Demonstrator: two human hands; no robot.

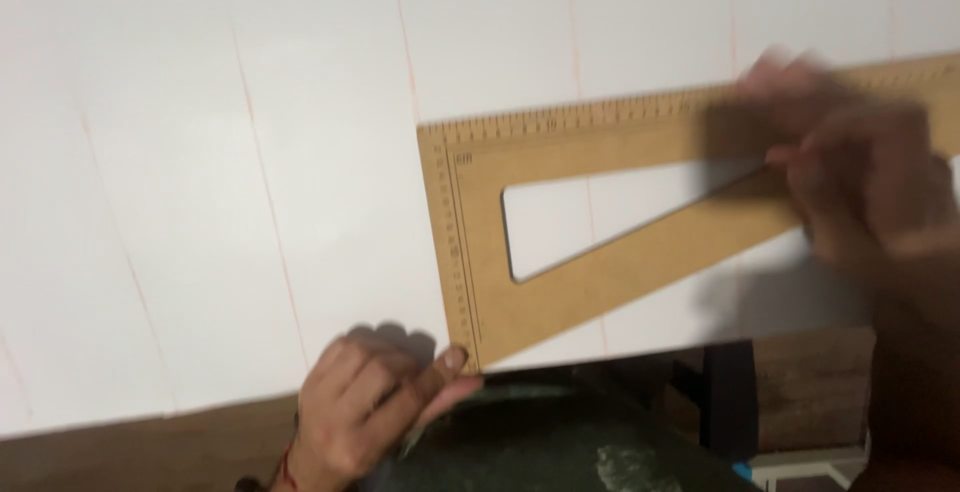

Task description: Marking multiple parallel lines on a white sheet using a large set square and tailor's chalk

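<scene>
Wooden set square lies flat on the white sheet, corner at the near edge. Left hand curled, thumb pinning that corner. Right hand blurred at the right; fingers unclear. Press evenly so your square can't pivot.

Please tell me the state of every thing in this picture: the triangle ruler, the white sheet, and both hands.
wooden set square: lies flat on the sheet, its corner at the sheet's near edge.
white sheet: spread flat, marked with faint red lines.
left hand: at the sheet's near edge, thumb pressing the square's corner.
right hand: blurred, on the square's long end.
</scene>
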